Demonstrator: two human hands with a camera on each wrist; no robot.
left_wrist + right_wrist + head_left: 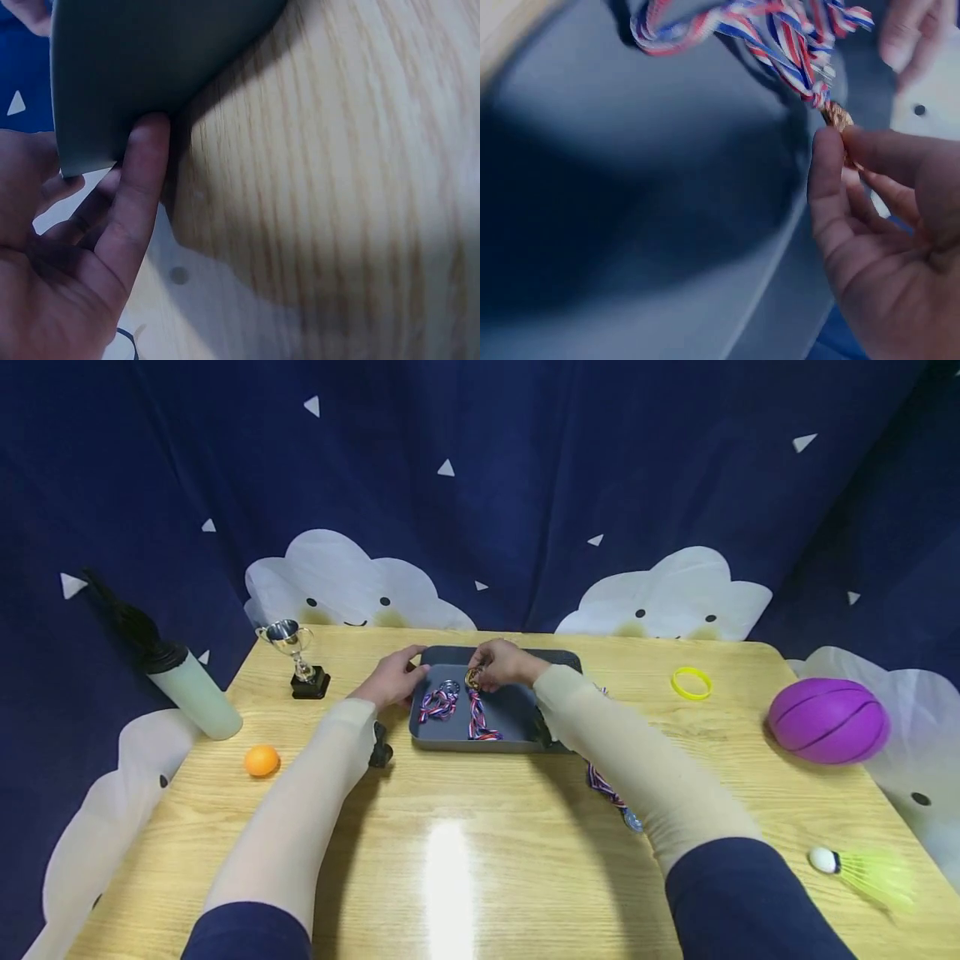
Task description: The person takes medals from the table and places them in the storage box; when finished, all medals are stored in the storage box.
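A grey tray [517, 706] lies mid-table. My left hand [405, 675] grips its far left corner; in the left wrist view a finger [139, 187] presses the tray wall [150, 67]. Over the tray, my right hand [483, 670] pinches a gold medal [473, 677] whose red, white and blue ribbon [480, 722] trails down onto the tray floor. The right wrist view shows the medal [838, 116] between thumb and fingers, with the ribbon [780, 45] above the tray [630, 187]. A second medal with ribbon [438, 702] lies in the tray's left part.
Another ribboned medal [611, 793] lies on the table, half under my right forearm. At the left stand a small trophy [296, 660], a pale bottle [191, 689] and an orange ball [262, 761]. To the right are a yellow wristband [691, 683], a purple ball [828, 721] and a shuttlecock [862, 868].
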